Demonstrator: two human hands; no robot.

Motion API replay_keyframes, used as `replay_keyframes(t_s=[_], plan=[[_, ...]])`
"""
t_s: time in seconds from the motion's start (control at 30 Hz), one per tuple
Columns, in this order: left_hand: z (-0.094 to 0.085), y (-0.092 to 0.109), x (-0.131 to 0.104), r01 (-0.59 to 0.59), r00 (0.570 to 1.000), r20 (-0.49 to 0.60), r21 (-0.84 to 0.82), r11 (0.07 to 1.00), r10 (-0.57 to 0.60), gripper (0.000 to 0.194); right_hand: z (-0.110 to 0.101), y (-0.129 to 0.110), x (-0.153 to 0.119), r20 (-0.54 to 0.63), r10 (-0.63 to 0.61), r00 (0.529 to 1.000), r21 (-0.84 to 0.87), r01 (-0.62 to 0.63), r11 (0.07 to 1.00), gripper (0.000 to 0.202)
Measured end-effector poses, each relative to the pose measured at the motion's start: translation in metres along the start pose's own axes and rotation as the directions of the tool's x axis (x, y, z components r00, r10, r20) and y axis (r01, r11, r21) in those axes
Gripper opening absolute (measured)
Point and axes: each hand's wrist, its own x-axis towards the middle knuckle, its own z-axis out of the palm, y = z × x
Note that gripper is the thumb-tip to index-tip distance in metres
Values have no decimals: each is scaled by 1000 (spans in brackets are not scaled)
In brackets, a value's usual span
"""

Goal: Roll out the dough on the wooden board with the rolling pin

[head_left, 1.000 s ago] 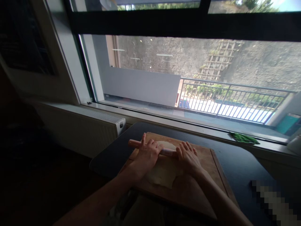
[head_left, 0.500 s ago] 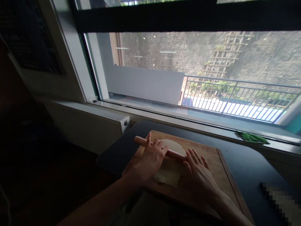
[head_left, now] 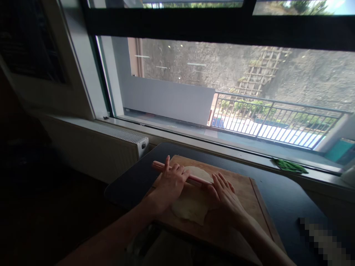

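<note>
A flat, pale sheet of dough (head_left: 190, 205) with an uneven edge lies on a wooden board (head_left: 241, 184). Across the dough rests a wooden rolling pin (head_left: 197, 180), slanting down from left to right. My left hand (head_left: 172, 181) is on the pin left of its middle, fingers curled over it and one finger raised. On the pin's right end lies my right hand (head_left: 226, 195), with its fingers stretched forward and the palm down. It covers that end of the pin.
The board sits on a dark table (head_left: 280, 192) below a window. A green cloth (head_left: 290, 166) lies on the sill (head_left: 244, 157). At the left stands a white radiator (head_left: 111, 147). A pixelated patch covers something at the table's lower right.
The view has shifted slightly, so the board, hands and table appear a little further left. Both hands remain on the rolling pin.
</note>
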Motion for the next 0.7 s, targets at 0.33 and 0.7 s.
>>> replay_keyframes(t_s=[0.33, 0.7], plan=[[-13, 14, 58, -104, 995, -9, -137, 985, 104, 27, -16, 36, 11, -123, 10, 992, -59, -18, 998, 27], [26, -12, 126, 205, 732, 672, -372, 905, 111, 45, -5, 84, -16, -229, 202, 952, -107, -231, 967, 29]])
